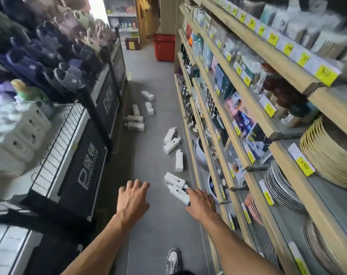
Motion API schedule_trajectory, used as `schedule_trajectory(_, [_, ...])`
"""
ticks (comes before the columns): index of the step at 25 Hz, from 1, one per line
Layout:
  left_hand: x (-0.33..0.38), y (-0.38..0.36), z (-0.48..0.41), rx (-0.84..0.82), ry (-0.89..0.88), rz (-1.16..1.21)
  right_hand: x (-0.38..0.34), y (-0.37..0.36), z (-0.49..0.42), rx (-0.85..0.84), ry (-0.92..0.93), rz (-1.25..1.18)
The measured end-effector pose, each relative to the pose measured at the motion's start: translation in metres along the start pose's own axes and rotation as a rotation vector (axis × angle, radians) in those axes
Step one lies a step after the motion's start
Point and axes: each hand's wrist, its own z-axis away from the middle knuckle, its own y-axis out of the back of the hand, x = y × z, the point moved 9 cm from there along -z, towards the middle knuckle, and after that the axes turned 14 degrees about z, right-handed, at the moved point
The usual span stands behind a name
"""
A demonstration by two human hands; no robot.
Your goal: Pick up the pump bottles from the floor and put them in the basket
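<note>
Several white pump bottles lie scattered along the grey aisle floor. The nearest pair [176, 185] lies by the foot of the right-hand shelving. More lie further up: one alone [179, 160], a pair [171, 142] and a cluster [137, 120] near the left display. My right hand [201, 203] reaches down with relaxed fingers over the end of the nearest bottle; contact is unclear. My left hand [133, 197] hovers with spread fingers over bare floor, left of that pair, holding nothing. A red basket [164, 47] stands on the floor at the far end of the aisle.
Wooden shelving [248, 120] with plates, bowls and packaged goods runs along the right. A black promotion stand [83, 155] with wire racks and slippers lines the left. A brown box [132, 43] sits near the basket. My shoe [172, 262] is on the floor below.
</note>
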Motion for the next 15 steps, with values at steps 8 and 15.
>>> schedule_trajectory(8, [0.005,0.011,-0.12,-0.043,0.0,-0.025,0.022,0.026,-0.118,-0.044,0.023,-0.027])
schedule_trajectory(15, [0.003,-0.014,-0.223,-0.161,-0.058,-0.017,0.046,0.023,-0.201,-0.109,-0.062,-0.086])
